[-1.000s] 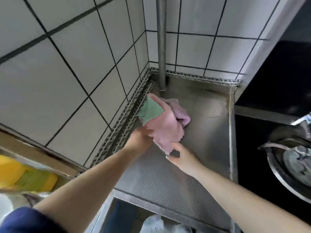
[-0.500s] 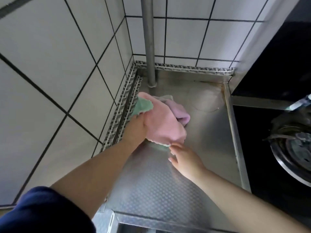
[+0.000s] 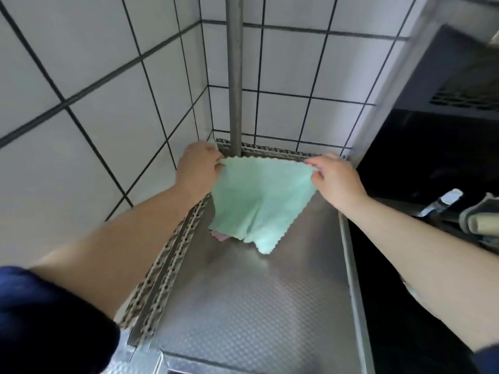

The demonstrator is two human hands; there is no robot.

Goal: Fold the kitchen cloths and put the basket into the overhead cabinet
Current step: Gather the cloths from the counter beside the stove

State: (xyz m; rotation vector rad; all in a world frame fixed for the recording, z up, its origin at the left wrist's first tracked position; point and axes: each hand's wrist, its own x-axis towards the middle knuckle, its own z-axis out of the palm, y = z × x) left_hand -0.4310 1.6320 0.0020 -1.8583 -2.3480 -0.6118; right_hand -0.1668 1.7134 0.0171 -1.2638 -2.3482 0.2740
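Note:
A mint green kitchen cloth (image 3: 260,201) with scalloped edges hangs spread out above the steel counter (image 3: 251,314). My left hand (image 3: 198,171) pinches its upper left corner. My right hand (image 3: 334,179) pinches its upper right corner. The cloth's lower corner droops toward the counter. A small piece of a pink cloth (image 3: 218,235) shows under the green cloth's lower left edge; the rest of it is hidden. No basket is in view.
White tiled walls meet in the corner behind the cloth, with a vertical metal pipe (image 3: 234,76) in front of them. A dark stove area (image 3: 421,211) lies to the right, with a pan handle (image 3: 478,222) at the right edge.
The pink cloth bundle was under my hands on the counter; now both hands have lifted the green cloth by its top corners and spread it open. The camera tilted upward.

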